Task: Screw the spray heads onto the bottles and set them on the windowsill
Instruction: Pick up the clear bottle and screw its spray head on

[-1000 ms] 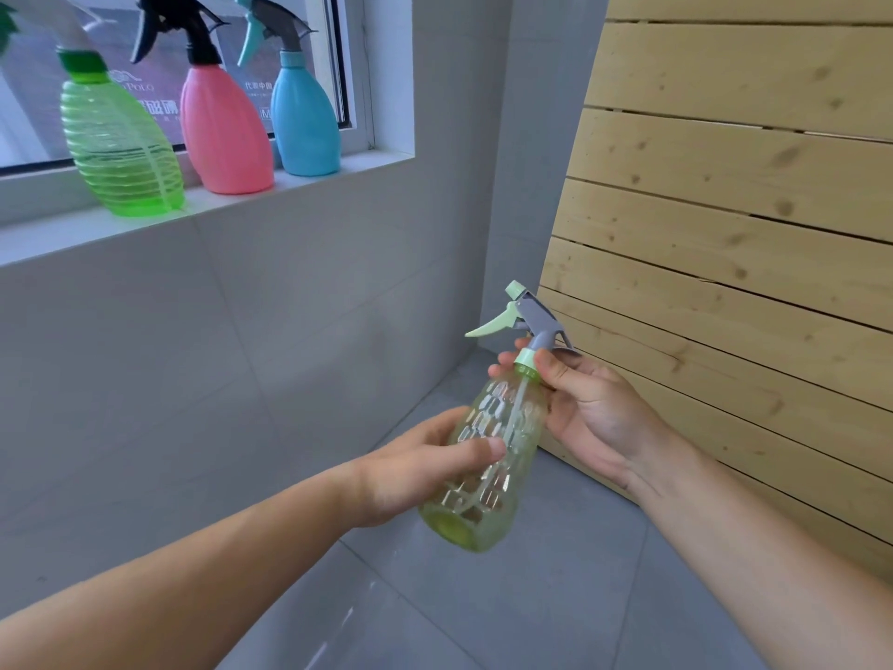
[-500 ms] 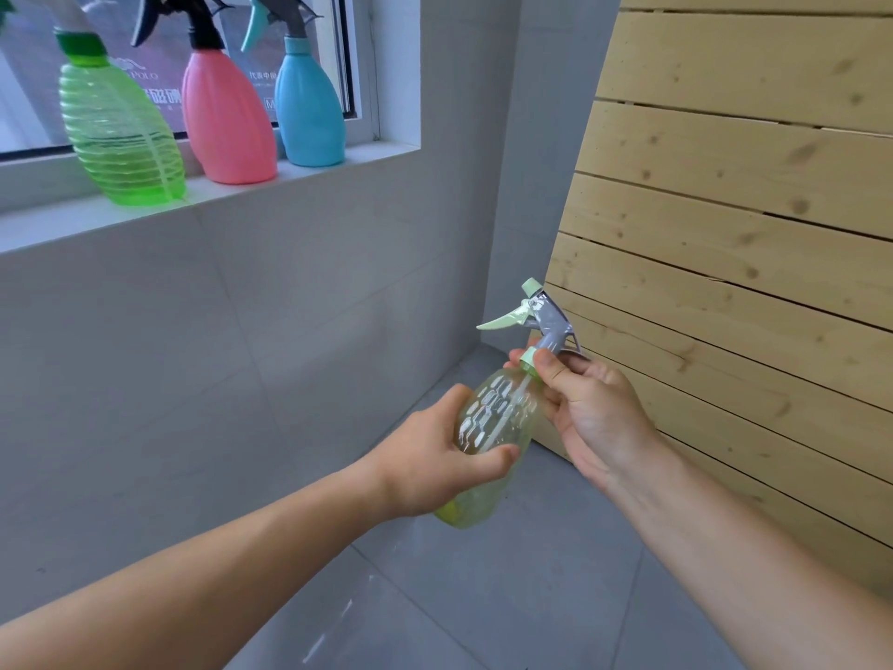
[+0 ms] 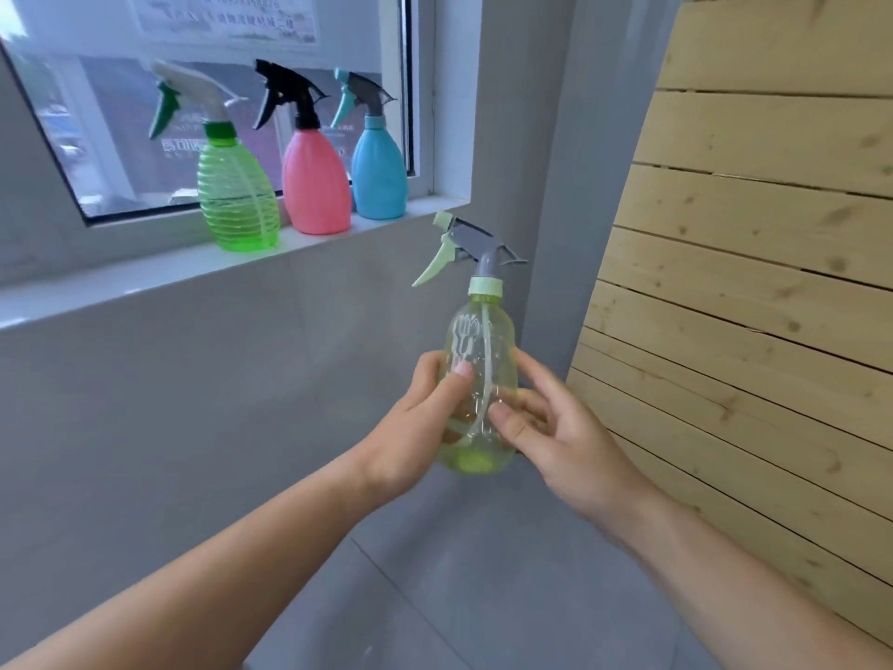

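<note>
A clear yellow-green bottle (image 3: pixel 481 350) stands upright in the air below the right end of the windowsill (image 3: pixel 145 278). A grey and pale green spray head (image 3: pixel 471 249) sits on its neck. My left hand (image 3: pixel 420 427) grips the bottle's lower body from the left. My right hand (image 3: pixel 555 427) is at its right side with fingers spread, fingertips touching the bottle. On the sill stand a green ribbed bottle (image 3: pixel 237 195), a pink bottle (image 3: pixel 316 186) and a blue bottle (image 3: pixel 379 171), each with a spray head on.
A window (image 3: pixel 217 89) rises behind the sill. A slatted wooden panel (image 3: pixel 749 282) leans at the right. Grey tiled wall (image 3: pixel 193 403) runs below the sill and grey floor (image 3: pixel 483 597) lies under my arms. The sill's right end beside the blue bottle is bare.
The bottle has turned from tilted to upright and risen toward the sill. My right hand left the spray head's collar and dropped to the bottle's side, fingers opening.
</note>
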